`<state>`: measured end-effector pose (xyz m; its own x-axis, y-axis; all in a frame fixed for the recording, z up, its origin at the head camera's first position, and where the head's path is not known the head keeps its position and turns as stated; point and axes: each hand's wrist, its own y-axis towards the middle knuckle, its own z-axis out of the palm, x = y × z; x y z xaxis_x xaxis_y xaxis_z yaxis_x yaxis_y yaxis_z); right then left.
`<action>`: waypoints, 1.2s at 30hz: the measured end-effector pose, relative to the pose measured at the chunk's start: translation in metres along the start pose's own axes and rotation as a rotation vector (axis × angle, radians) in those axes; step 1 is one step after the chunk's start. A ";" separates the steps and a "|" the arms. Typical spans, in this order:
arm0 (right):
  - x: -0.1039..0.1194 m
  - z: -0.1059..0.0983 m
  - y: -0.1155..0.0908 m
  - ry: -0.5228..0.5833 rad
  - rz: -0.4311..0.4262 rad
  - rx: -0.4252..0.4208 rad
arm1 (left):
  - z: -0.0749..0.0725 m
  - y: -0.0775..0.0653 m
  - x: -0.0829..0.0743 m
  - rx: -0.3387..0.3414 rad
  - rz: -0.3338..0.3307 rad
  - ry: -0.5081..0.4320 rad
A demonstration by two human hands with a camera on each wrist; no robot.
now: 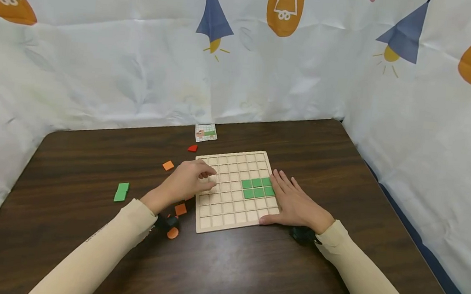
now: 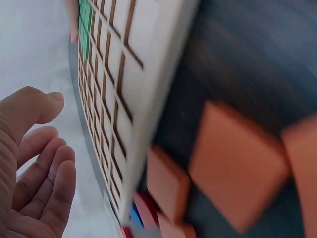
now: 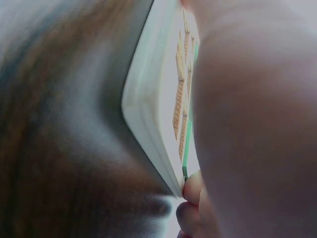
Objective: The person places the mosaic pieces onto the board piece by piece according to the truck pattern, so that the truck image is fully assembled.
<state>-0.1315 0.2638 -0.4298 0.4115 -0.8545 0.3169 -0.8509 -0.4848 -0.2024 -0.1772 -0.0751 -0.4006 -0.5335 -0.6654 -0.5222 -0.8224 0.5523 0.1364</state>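
Observation:
A pale wooden board [image 1: 224,208] with a square grid lies on the dark table. Several green square tiles [image 1: 258,191] fill a two-row block of cells near its right edge. Over the left side of the board hovers my left hand [image 1: 185,180], its thumb and loosely bent fingers apart. Nothing shows between them in the left wrist view. My right hand [image 1: 295,203] lies along the board's right edge with fingers extended, the thumb at the near right corner. In the right wrist view, the palm hides much of the board.
Orange pieces [image 1: 180,209] lie left of the board, partly hidden by my left wrist. Farther left sit green tiles [image 1: 121,192]. An orange square [image 1: 168,165] and a red piece [image 1: 193,148] lie behind. A printed card [image 1: 205,133] is at the table's back edge, before the curtain [image 1: 141,79].

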 end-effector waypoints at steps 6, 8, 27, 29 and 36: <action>0.000 -0.001 -0.001 -0.007 0.000 -0.002 | -0.016 -0.019 0.017 -0.049 -0.065 0.031; 0.001 -0.002 -0.002 -0.006 0.001 -0.001 | -0.021 -0.025 0.022 -0.066 -0.087 0.049; -0.002 0.000 0.001 -0.005 0.008 0.009 | -0.063 -0.105 0.071 -0.182 -0.242 0.174; -0.002 -0.001 0.001 -0.003 0.005 0.005 | -0.063 -0.115 0.077 -0.195 -0.256 0.184; -0.002 0.000 -0.001 0.006 0.004 -0.004 | -0.066 -0.141 0.089 -0.223 -0.294 0.192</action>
<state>-0.1315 0.2657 -0.4301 0.4065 -0.8551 0.3219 -0.8535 -0.4811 -0.2001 -0.1218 -0.2455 -0.4109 -0.2797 -0.8716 -0.4027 -0.9565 0.2169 0.1950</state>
